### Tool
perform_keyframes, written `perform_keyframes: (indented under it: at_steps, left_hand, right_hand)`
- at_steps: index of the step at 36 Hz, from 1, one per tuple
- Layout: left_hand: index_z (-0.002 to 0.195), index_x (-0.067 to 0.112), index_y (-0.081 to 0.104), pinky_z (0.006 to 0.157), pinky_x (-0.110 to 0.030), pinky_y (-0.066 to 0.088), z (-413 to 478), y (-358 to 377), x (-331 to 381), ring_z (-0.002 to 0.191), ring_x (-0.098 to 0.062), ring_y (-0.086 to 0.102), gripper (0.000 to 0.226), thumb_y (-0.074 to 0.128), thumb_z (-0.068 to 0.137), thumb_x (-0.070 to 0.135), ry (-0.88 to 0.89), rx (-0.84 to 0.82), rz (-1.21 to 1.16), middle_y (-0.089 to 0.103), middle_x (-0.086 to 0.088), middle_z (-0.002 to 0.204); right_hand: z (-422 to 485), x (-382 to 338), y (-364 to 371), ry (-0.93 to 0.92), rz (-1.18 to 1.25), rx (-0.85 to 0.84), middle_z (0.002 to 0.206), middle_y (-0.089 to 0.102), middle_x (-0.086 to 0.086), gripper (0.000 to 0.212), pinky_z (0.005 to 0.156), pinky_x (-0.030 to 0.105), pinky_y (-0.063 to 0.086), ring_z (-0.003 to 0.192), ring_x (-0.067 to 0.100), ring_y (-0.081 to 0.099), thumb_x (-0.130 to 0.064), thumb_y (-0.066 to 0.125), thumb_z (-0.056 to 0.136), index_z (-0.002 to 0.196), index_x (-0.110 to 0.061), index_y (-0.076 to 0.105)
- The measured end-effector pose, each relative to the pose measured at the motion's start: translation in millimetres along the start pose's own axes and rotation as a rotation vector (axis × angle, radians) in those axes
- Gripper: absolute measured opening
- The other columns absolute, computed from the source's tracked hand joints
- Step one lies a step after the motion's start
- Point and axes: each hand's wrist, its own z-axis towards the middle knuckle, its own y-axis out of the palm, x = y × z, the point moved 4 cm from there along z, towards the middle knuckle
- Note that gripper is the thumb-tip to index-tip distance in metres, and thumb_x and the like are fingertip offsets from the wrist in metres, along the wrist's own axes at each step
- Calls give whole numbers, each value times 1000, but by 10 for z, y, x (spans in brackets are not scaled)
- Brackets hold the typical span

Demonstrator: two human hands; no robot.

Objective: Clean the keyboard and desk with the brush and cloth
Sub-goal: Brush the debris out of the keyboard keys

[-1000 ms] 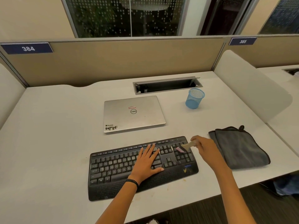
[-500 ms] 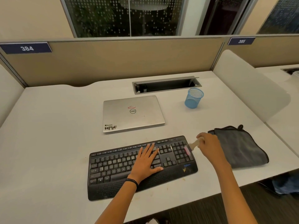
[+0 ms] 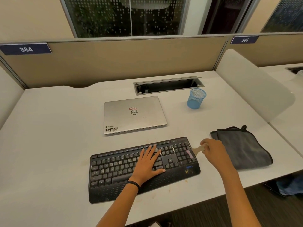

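We find the black full-size keyboard with its perforated palm rest (image 3: 131,169) lying slightly askew at the front centre of the pale grey desk (image 3: 49,136), its right end farther from us than its left. The left hand (image 3: 148,163) lies flat on the keys right of centre, fingers spread and pointing away, thumb out along the lower key rows; it grips nothing, and a dark band circles its wrist. The right hand (image 3: 213,151) is curled closed around the handle of a small beige brush with pink bristles (image 3: 194,152), held just past the keyboard's right edge, with the bristle end resting on the number pad's outer column. Directly right of that hand, a folded grey microfibre cloth with dark edging (image 3: 242,148) lies flat on the desk; the hand overlaps its near-left corner in our view, and we cannot tell whether they touch. Behind the keyboard sits a closed silver laptop with stickers (image 3: 134,114), apart from it. Farther back and right stands an upright blue mesh pen cup (image 3: 196,99), near an open cable tray recessed in the desk (image 3: 168,86).
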Motion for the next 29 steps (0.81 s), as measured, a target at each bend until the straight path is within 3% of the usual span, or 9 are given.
perform_keyframes:
  at_steps: [3,7,10,12,17,23,27,29]
  left_hand:
    - [148,32,-6,111,-35,-23,1,-4,-1,142,-16,-21,89,19,78,79,3,7,-5,-19,4,155]
    - [146,34,-8,109,-33,-25,-2,-12,11,142,-17,-22,87,18,77,80,10,12,-18,-22,5,153]
    - [148,32,-6,109,-33,-24,-4,-9,4,142,-16,-22,87,21,79,78,2,6,-11,-22,5,154]
    - [148,32,-6,110,-34,-23,-2,-5,3,142,-16,-23,87,22,80,78,-2,-2,-8,-22,5,154]
    - [149,31,-5,114,-38,-19,4,-2,7,142,-16,-22,89,19,78,79,-6,-16,2,-21,5,155]
    - [149,32,-5,113,-37,-19,8,-1,0,142,-17,-21,91,14,76,81,-2,-13,6,-20,4,155]
    - [148,32,-6,113,-37,-20,4,-5,2,142,-17,-23,89,17,77,80,-2,-11,-7,-21,4,155]
    - [148,33,-8,113,-37,-20,1,-10,3,141,-16,-23,88,18,77,80,0,-11,-5,-22,4,154]
  right_hand:
    - [14,28,-46,13,12,3,89,66,15,27,68,36,52,78,24,63,1,39,93,100,-2,64]
    - [114,3,-34,15,112,151,87,66,16,26,64,39,53,74,25,62,-1,40,93,105,-3,62]
    - [210,-22,79,45,326,196,88,66,13,23,71,34,54,78,23,66,0,40,94,101,-2,63]
    - [289,-24,191,61,418,158,89,66,10,23,76,40,56,80,25,68,-2,41,94,97,-6,63]
    - [424,-14,348,58,334,69,90,66,10,24,74,44,56,80,27,67,-4,40,92,92,-9,64]
    - [479,92,159,106,130,148,92,68,15,22,73,39,54,81,29,65,-2,43,90,98,-2,64]
    - [530,-19,134,41,189,165,89,68,12,24,71,40,53,80,28,65,-5,39,93,97,-6,63]
    - [525,-153,198,-4,273,112,85,67,9,24,66,35,54,73,22,67,-4,38,93,96,-7,62]
